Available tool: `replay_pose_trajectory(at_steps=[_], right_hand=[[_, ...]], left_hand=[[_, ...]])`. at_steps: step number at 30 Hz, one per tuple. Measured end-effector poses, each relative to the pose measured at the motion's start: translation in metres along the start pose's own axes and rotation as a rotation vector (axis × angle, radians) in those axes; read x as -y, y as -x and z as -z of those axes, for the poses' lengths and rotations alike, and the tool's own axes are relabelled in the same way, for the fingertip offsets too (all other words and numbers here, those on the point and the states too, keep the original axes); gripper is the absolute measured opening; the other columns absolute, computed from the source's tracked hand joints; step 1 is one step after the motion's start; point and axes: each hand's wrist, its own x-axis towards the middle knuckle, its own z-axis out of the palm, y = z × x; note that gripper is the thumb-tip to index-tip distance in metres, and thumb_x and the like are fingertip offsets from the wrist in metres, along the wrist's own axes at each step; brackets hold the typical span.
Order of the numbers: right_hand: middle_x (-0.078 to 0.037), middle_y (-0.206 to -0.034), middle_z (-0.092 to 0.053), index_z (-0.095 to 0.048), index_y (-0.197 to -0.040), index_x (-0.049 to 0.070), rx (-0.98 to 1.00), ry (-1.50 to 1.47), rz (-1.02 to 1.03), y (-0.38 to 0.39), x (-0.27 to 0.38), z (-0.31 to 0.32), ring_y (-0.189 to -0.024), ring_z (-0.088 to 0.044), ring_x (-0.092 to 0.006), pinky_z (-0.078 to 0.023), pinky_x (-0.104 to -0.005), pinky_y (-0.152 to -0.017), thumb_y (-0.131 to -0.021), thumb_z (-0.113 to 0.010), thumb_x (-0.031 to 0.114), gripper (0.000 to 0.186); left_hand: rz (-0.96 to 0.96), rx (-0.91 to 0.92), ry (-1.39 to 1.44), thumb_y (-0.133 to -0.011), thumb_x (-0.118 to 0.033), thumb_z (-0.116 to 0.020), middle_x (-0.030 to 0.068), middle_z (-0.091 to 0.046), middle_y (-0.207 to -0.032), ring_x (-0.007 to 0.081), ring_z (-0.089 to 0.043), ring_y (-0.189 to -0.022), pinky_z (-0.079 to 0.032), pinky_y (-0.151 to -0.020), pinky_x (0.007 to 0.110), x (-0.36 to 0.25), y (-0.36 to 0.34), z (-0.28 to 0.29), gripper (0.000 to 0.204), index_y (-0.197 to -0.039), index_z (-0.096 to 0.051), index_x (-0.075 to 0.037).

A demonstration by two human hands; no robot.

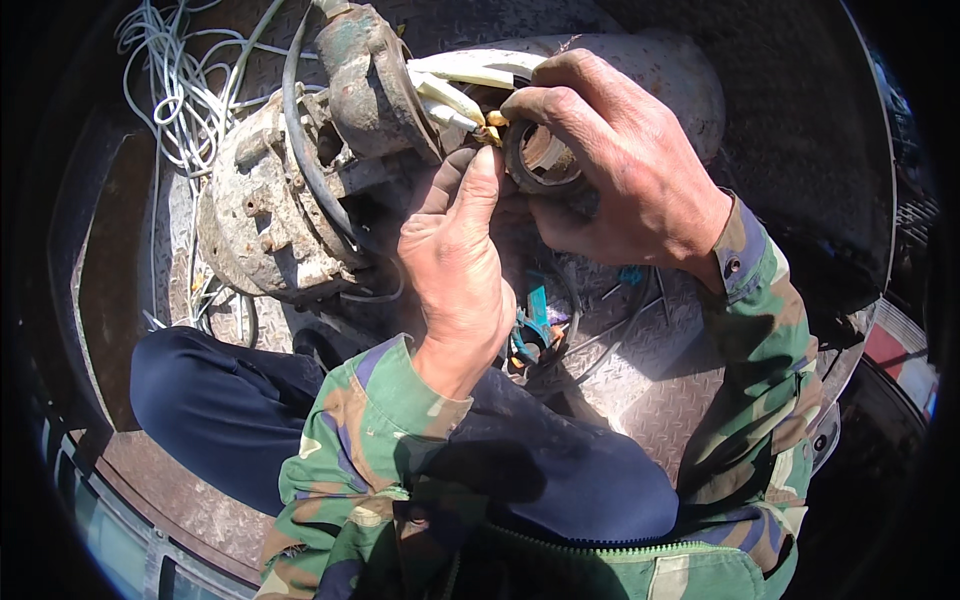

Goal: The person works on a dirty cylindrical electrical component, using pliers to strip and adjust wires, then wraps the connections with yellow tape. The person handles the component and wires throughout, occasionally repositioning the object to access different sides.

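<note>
My left hand (460,265) is closed, its thumb and forefinger pinching a small yellowish wire end (490,136). Beside it, my right hand (630,160) curls around a round, grimy metal collar (545,170), with its fingertips close to the same wire end. Several pale sleeved leads (455,95) run from a rusty cap-like metal fitting (370,85) toward my fingertips. The fitting sits against a dirty cast motor or pump housing (265,205). A thick grey cable (295,130) bends down across that housing. My fingers hide part of the wire end.
Loose white cord (175,110) lies coiled at the far left. A pale rounded metal body (680,85) is behind my right hand. Teal-handled pliers (537,310) and thin rods (660,295) lie on the chequer-plate floor (660,370). My bent knee (200,400) is at the left.
</note>
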Motion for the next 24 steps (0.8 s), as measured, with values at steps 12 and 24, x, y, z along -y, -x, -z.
replay_pose_trajectory(at_steps=[12, 24], right_hand=[[-0.022, -0.125, -0.063, -0.063, -0.134, 0.002, 0.001, 0.001, -0.074, 0.018, 0.015, -0.006, -0.109, -0.071, -0.0425, -0.064, -0.0466, -0.089, -0.065, -0.093, 0.013, 0.076], [-0.021, -0.123, -0.064, -0.063, -0.137, 0.004, 0.02, -0.039, -0.107, 0.026, 0.021, 0.002, -0.107, -0.07, -0.0413, -0.061, -0.048, -0.091, -0.067, -0.093, 0.015, 0.077]], left_hand=[[0.027, 0.142, -0.114, -0.116, -0.011, -0.057, 0.0127, -0.074, -0.138, 0.0201, -0.068, -0.127, -0.052, -0.112, 0.035, -0.029, 0.011, 0.001, 0.036, -0.147, -0.067, 0.004], [-0.045, 0.171, -0.254, -0.113, -0.003, -0.06, 0.0173, -0.072, -0.138, 0.0209, -0.069, -0.127, -0.053, -0.114, 0.035, -0.033, 0.02, 0.009, 0.035, -0.147, -0.063, 0.007]])
